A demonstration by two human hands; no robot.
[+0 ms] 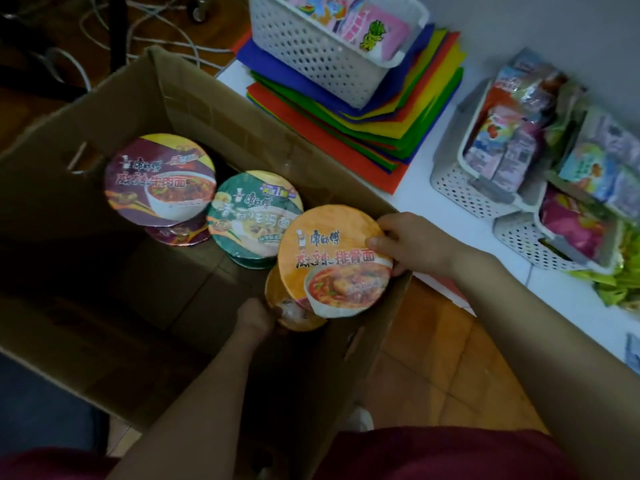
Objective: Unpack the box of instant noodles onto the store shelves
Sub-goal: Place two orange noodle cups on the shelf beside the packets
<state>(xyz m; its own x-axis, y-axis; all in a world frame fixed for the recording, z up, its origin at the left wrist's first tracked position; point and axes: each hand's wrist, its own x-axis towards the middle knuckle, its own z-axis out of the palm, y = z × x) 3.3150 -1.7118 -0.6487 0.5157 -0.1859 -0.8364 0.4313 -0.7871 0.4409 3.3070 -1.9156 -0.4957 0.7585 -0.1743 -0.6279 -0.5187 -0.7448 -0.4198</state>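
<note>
The right grip comes in over the right rim of the box, thumb on the glossy round lid of the top orange bowl and fingers curled under its edge, holding it tilted. The left grip is sunk deep inside against a lower orange bowl, and shadow hides whether its fingers close on it. A green bowl and a purple bowl sit stacked by the far cardboard wall with bare box bottom to their left, and a white shelf with perforated plastic baskets lies just right of the box.
</note>
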